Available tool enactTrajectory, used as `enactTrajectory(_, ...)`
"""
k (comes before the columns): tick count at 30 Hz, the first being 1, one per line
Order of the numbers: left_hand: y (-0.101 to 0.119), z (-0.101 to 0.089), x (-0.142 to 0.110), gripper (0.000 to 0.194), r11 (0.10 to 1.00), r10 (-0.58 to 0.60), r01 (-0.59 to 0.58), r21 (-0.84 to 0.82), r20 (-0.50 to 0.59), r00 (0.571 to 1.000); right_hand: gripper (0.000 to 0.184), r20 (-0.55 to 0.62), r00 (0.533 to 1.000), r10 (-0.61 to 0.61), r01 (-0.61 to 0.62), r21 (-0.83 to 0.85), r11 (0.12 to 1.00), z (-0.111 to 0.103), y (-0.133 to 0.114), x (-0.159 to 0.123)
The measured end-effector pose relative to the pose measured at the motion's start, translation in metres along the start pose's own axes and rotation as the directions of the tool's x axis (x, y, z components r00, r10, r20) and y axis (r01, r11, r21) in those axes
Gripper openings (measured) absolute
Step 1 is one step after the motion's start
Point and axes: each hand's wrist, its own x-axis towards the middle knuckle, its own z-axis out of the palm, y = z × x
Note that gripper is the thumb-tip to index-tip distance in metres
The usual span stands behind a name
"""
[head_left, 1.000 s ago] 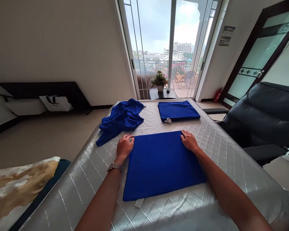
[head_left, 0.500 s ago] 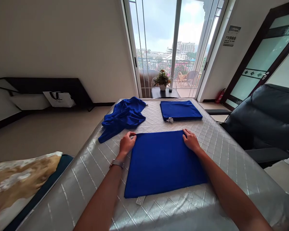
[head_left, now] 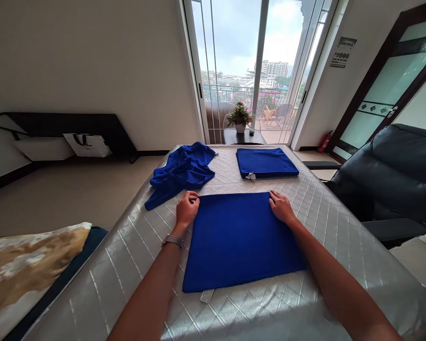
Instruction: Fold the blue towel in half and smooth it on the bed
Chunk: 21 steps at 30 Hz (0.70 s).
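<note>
The flat blue cloth (head_left: 244, 241) lies on the silver mattress (head_left: 341, 237), right in front of the person. The left hand (head_left: 187, 208) is at its far left corner. The fingers are curled in and almost closed, and the thumb and a finger pinch the corner. The right hand (head_left: 281, 207) is at its far right corner. That hand is open, with its fingers resting on top of the cloth, and it does not squeeze anything. A watch (head_left: 172, 240) is on the left wrist, just beside the left edge of the flat blue cloth.

A little white tag (head_left: 206, 296) sticks out from the near edge of the flat blue cloth, close to its near left corner. Past the flat blue cloth, to the left, is a messy blue cloth (head_left: 184, 168), all bunched up. Past it, to the right, is a neat blue stack (head_left: 266, 163), folded flat, with white tags (head_left: 250, 176) on its near side. Well off to the right of the flat blue cloth is a big black chair (head_left: 390, 175). Far behind it, a potted plant (head_left: 240, 118) stands on a small dark table (head_left: 244, 138).
</note>
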Motion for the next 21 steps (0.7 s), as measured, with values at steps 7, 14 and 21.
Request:
enactTrajectory(7,-0.002,0.0,0.0,0.013,0.999,0.017,-0.018,0.048,0.013,1.0,0.057,-0.002,1.0,-0.01,0.01,-0.042,0.999,-0.002,-0.003,0.0)
enactTrajectory(14,0.007,0.005,-0.009,0.025,0.933,0.265,-0.257,0.251,0.003,0.964,0.059,-0.043,0.999,-0.029,0.024,-0.116,0.993,-0.005,-0.009,-0.001)
enactTrajectory(21,0.022,0.024,-0.027,0.044,0.848,0.369,-0.441,0.293,0.27,0.889,0.062,-0.015,0.983,-0.183,0.181,-0.084,0.98,-0.006,-0.023,-0.007)
